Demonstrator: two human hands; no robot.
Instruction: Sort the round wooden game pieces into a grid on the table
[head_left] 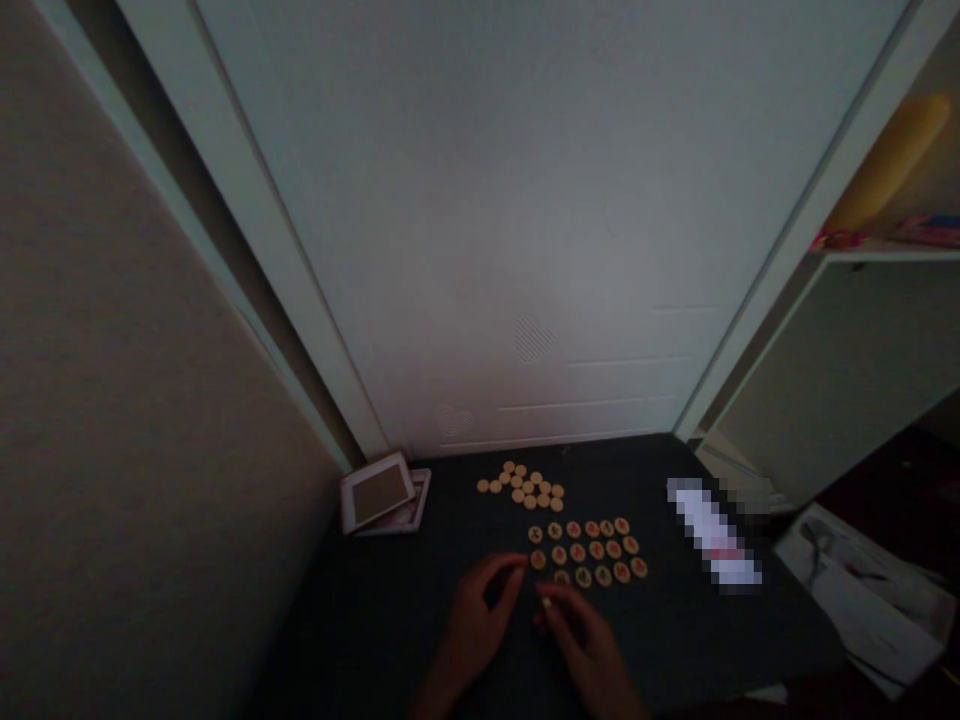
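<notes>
With our right hand [576, 622] we pinch one small pale disc [546, 602], near the rows of marked discs [596, 549]. Our left hand [481, 600] is curved; whether it grips something, we cannot tell. Blank discs [528, 488] lie behind, on the dark table [375, 600].

I wear my one camera on my head, and it looks forward and steeply down across the dark, flat-topped table [360, 620]. My bare left hand [484, 605] and bare right hand [577, 625] reach up from the bottom edge, small in the wide field. Beyond them I see the round tan discs with red and dark markings [596, 550] from above, too far off to read. A tall white embossed panel [480, 200] faces me behind the table.
</notes>
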